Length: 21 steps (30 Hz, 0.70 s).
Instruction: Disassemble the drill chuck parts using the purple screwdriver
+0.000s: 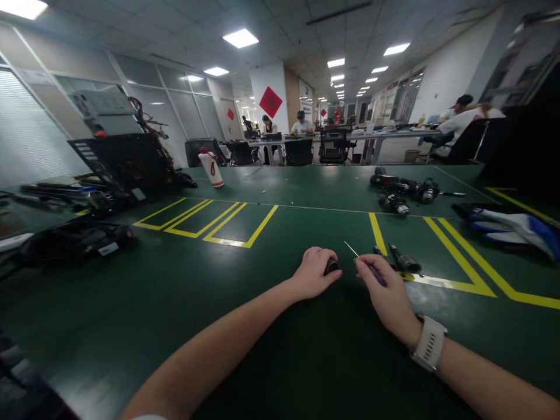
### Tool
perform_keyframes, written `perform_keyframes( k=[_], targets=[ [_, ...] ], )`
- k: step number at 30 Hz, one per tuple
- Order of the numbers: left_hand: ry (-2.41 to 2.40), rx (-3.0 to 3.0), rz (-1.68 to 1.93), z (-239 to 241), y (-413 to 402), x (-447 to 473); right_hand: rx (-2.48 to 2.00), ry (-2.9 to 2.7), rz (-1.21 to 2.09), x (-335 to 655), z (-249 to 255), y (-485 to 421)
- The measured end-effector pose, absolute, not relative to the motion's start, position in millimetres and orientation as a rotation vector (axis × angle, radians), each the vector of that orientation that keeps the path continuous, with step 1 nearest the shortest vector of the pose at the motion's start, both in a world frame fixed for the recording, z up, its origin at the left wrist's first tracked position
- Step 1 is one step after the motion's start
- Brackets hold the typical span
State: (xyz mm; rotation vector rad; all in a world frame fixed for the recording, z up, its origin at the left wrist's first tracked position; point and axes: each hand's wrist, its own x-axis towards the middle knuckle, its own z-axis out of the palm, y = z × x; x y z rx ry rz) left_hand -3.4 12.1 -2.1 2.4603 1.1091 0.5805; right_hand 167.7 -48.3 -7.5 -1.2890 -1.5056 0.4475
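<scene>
My left hand [315,272] is closed around a small dark cylindrical part [331,266] low over the green table, and most of that part is hidden by the fingers. Pinched in my right hand [385,291] is a thin screwdriver [377,276] with a dark purplish handle. Its slender metal shaft points up and to the left, with the tip apart from the dark part. Just beyond my right hand, a dark cylindrical piece [406,261] lies by the yellow tape, with another dark piece partly behind the fingers.
Several black cylindrical devices [396,203] lie at the back right, beside blue-and-white gloves [516,227]. A white bottle [212,168] stands at the back left, near an opened computer case [125,166]. A black bag-like item [74,242] lies far left. People sit at distant desks.
</scene>
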Motion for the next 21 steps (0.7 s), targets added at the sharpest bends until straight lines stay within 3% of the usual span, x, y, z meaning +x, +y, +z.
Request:
perform_keyframes(
  k=[11, 21],
  targets=[
    [0.901, 2.686, 0.429, -7, 19, 34, -1.023, -1.692, 0.166, 153, 7, -64],
    [0.882, 2.623, 0.610, -10, 19, 84, -0.430, -1.952, 0.308, 82, 61, -149]
  ],
)
